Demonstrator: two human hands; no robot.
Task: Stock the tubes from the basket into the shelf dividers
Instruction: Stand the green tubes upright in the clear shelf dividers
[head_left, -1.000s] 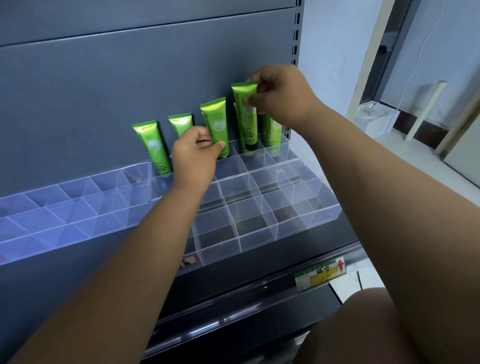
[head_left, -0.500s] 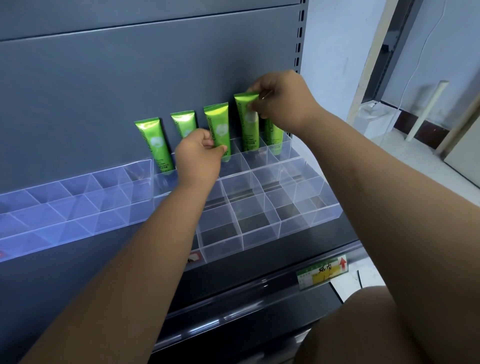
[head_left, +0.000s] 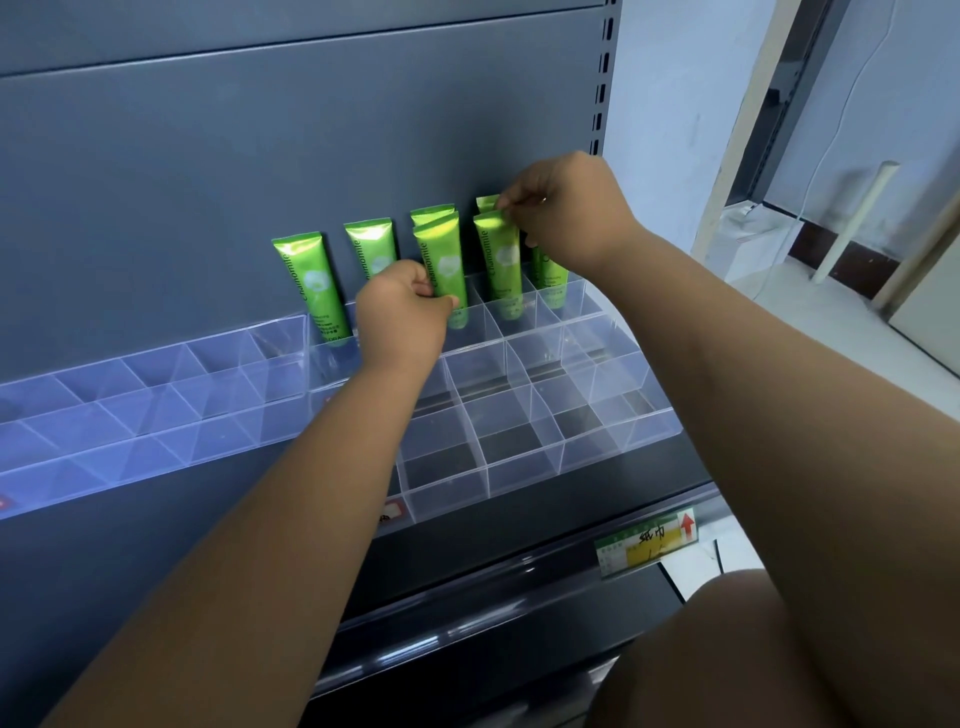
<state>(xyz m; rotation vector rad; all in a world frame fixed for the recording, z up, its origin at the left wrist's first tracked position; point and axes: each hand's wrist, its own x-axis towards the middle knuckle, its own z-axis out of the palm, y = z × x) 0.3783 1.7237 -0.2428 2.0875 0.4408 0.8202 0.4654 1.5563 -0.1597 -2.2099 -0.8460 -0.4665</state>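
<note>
Several green tubes stand upright in the back row of the clear plastic dividers (head_left: 519, 457) on the dark shelf. My left hand (head_left: 402, 317) grips the lower body of one tube (head_left: 441, 260), which stands in front of another tube in the same cell. My right hand (head_left: 563, 208) pinches the top crimp of a tube (head_left: 498, 254) that sits low in its cell, with another tube top showing behind it. Further tubes stand to the left (head_left: 314, 280), beside it (head_left: 370, 244), and to the far right under my right wrist (head_left: 548, 270). No basket is in view.
The front rows of divider cells hold nothing. A second clear divider tray (head_left: 130, 410) runs to the left. A price label (head_left: 647, 540) sits on the shelf's front rail. My knee (head_left: 727, 649) is at lower right. A white wall and floor lie to the right.
Both tubes have gone down into their cells. My right hand lowered with its tube; my left hand slid down with the other tube.
</note>
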